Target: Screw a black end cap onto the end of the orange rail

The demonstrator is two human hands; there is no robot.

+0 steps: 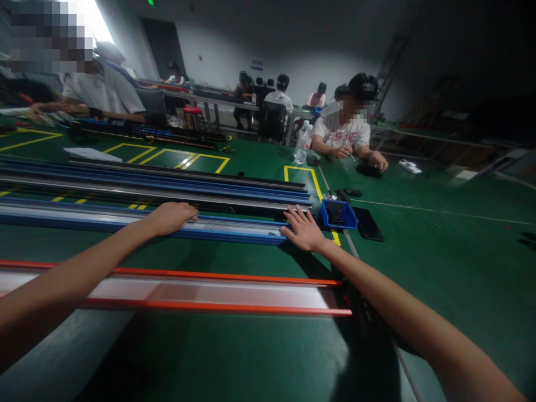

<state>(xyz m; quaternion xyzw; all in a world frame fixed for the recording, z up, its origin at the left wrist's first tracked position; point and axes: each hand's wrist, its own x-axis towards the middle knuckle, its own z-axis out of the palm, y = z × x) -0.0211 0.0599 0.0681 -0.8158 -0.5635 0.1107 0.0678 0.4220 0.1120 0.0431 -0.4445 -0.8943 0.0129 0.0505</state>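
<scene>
A long blue rail (234,229) with a silvery channel lies across the green table (251,357). My left hand (173,218) rests on this rail, its fingers curled over the far side; whether it grips the rail is hard to tell. At the rail's right end is my right hand (304,229), fingers spread, touching the end. Nearer to me lies an orange-edged rail (251,295) with a pale channel, beneath my left forearm. Beyond the blue rail, several black and blue rails (251,187) run side by side.
Right of the rail ends stand a blue bin (339,221) with dark parts and a black flat device (368,224). A water bottle (302,144) stands farther back. One person (343,128) sits across the table, another (104,89) at the far left.
</scene>
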